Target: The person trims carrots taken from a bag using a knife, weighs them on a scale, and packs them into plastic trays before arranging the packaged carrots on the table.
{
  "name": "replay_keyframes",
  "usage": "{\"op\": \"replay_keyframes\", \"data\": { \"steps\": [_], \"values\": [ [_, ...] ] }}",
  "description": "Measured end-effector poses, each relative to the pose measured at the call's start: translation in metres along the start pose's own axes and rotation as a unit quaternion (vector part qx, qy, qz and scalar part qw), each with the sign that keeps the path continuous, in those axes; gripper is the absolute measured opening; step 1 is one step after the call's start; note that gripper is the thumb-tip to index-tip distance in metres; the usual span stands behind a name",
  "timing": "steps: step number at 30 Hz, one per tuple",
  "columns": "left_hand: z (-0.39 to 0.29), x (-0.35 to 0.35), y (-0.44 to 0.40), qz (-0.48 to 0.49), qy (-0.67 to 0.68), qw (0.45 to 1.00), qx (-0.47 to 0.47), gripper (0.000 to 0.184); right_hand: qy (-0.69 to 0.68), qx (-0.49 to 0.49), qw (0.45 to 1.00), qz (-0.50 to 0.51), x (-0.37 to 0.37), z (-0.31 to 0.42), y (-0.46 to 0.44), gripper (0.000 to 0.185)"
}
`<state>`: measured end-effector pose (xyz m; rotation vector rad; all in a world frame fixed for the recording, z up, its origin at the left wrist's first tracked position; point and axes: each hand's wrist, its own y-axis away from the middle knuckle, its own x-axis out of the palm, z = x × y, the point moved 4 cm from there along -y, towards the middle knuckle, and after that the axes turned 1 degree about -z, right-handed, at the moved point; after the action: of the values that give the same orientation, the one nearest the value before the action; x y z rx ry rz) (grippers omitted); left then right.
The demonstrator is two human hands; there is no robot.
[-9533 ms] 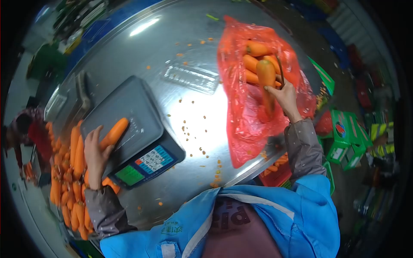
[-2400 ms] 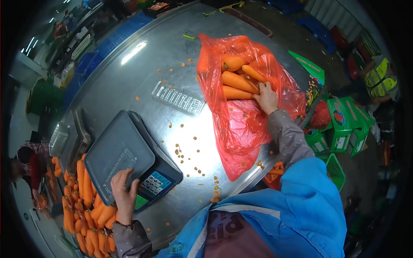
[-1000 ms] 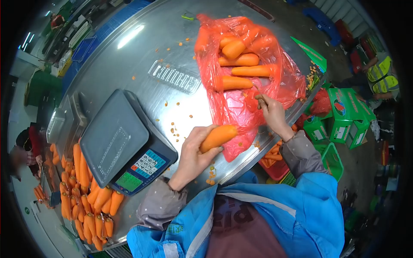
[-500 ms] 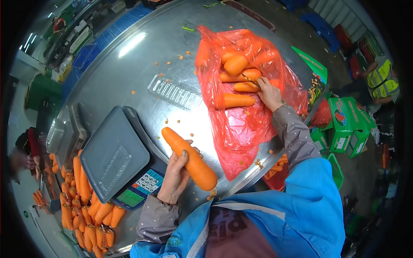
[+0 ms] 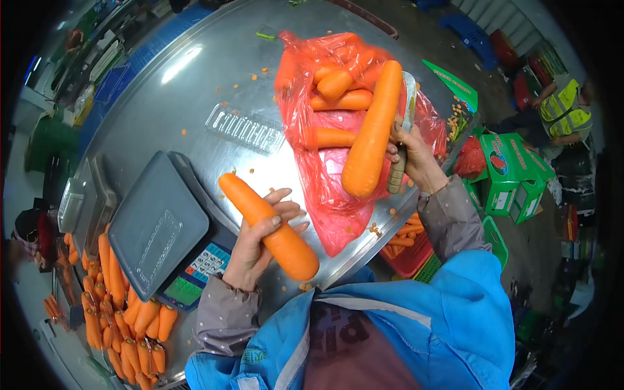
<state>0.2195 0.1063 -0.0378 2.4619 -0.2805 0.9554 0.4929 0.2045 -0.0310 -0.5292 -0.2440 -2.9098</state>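
My left hand (image 5: 250, 250) grips a large carrot (image 5: 276, 231) above the table edge, with its thumb across the carrot and its fingers stretched out behind. In my right hand (image 5: 419, 156) are a second long carrot (image 5: 374, 133), held tilted over the bag, and a knife (image 5: 397, 171) with a brownish handle. Its blade points away from me, partly hidden by the carrot. Below them lies an open red plastic bag (image 5: 325, 214) with several carrots (image 5: 344, 100) inside.
A digital scale (image 5: 162, 224) stands left of my left hand, beside a pile of carrots (image 5: 133, 318). A clear plastic tray (image 5: 244, 133) and carrot bits lie on the metal table (image 5: 214, 78). Green boxes (image 5: 513, 172) and a person in a yellow vest (image 5: 565, 114) are at right.
My right hand has lifted a carrot out of the red bag, with the knife also in its grip. My left hand still holds its carrot; its fingers have spread. The view has shifted slightly.
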Motion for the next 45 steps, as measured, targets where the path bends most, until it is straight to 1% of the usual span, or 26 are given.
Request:
{"op": "replay_keyframes", "data": {
  "steps": [2,5,7,9,11,13,14,15,17,18,19,20,21,22,24,26,28,30,37,39,40,41,42,43,44,45],
  "values": [
    [-0.007,0.012,0.001,0.061,-0.041,0.997,0.005,0.08,0.02,0.025,0.999,0.008,0.023,-0.002,0.012,0.034],
    [-0.01,0.031,0.009,0.074,-0.111,0.99,0.038,0.083,0.017,0.044,0.997,0.057,0.062,-0.015,0.033,0.028],
    [-0.007,0.046,0.011,0.108,-0.114,0.985,0.078,0.087,0.121,0.0,0.989,0.088,0.086,-0.026,0.046,0.024],
    [0.005,0.039,0.015,0.088,-0.115,0.989,0.0,0.071,0.125,0.0,0.987,0.102,0.104,-0.04,0.059,0.023],
    [0.004,0.033,0.018,0.085,-0.178,0.98,0.037,0.068,0.128,-0.002,0.985,0.112,0.112,-0.044,0.061,0.022],
    [0.006,0.029,0.023,0.089,-0.244,0.963,0.066,0.065,0.14,0.056,0.977,0.151,0.115,-0.045,0.062,0.022],
    [0.007,0.026,0.026,0.061,-0.298,0.949,0.084,0.067,0.257,0.03,0.954,0.154,0.116,-0.034,0.066,0.017],
    [0.007,0.023,0.028,0.034,-0.35,0.931,0.101,0.069,0.256,0.03,0.954,0.155,0.121,-0.028,0.066,0.017],
    [0.004,0.022,0.03,0.022,-0.364,0.919,0.15,0.073,0.436,-0.264,0.858,0.06,0.129,0.001,0.07,0.016],
    [0.001,0.022,0.032,-0.001,-0.4,0.903,0.157,0.074,0.532,-0.321,0.78,0.073,0.129,0.007,0.071,0.023],
    [-0.001,0.022,0.033,-0.023,-0.436,0.885,0.163,0.075,0.533,-0.321,0.779,0.073,0.132,0.012,0.072,0.023],
    [0.0,0.02,0.034,-0.022,-0.435,0.885,0.163,0.075,0.58,-0.327,0.742,0.083,0.138,0.016,0.074,0.027],
    [-0.001,0.019,0.035,-0.038,-0.51,0.834,0.207,0.077,0.624,-0.332,0.701,0.093,0.144,0.019,0.076,0.03],
    [-0.002,0.019,0.038,-0.054,-0.58,0.773,0.249,0.079,0.625,-0.332,0.701,0.092,0.147,0.022,0.076,0.03],
    [-0.003,0.022,0.04,-0.053,-0.584,0.774,0.239,0.079,0.675,-0.328,0.652,0.106,0.153,0.022,0.075,0.034],
    [-0.002,0.022,0.041,-0.054,-0.587,0.775,0.23,0.079,0.68,-0.332,0.646,0.104,0.154,0.022,0.075,0.034],
    [0.001,0.019,0.039,-0.046,-0.527,0.82,0.219,0.064,0.684,-0.335,0.64,0.105,0.154,0.02,0.072,0.034],
    [0.003,0.019,0.038,-0.037,-0.529,0.818,0.223,0.064,0.694,-0.392,0.598,0.087,0.152,0.018,0.071,0.027],
    [0.004,0.021,0.038,-0.015,-0.516,0.84,0.165,0.074,0.698,-0.359,0.612,0.099,0.131,0.004,0.058,0.028],
    [0.004,0.021,0.042,0.008,-0.468,0.873,0.139,0.075,0.608,-0.346,0.714,0.033,0.09,-0.008,0.036,0.023],
    [0.003,0.02,0.043,0.03,-0.418,0.901,0.115,0.077,0.607,-0.347,0.714,0.032,0.08,-0.009,0.035,0.023],
    [-0.002,0.016,0.041,0.027,-0.418,0.901,0.116,0.077,0.543,-0.276,0.794,-0.002,0.064,-0.01,0.031,0.019],
    [-0.008,0.011,0.041,0.036,-0.269,0.956,0.115,0.076,0.47,-0.194,0.861,-0.033,0.057,-0.013,0.032,0.017],
    [-0.01,0.006,0.041,0.045,-0.115,0.986,0.109,0.076,0.466,-0.187,0.864,-0.032,0.06,-0.015,0.039,0.017],
    [-0.008,-0.001,0.037,0.029,0.042,0.993,0.107,0.078,0.402,-0.069,0.913,-0.003,0.064,-0.022,0.044,0.019],
    [-0.008,-0.002,0.035,0.027,0.038,0.994,0.102,0.078,0.328,0.049,0.943,0.025,0.071,-0.031,0.051,0.024]
  ]
}}
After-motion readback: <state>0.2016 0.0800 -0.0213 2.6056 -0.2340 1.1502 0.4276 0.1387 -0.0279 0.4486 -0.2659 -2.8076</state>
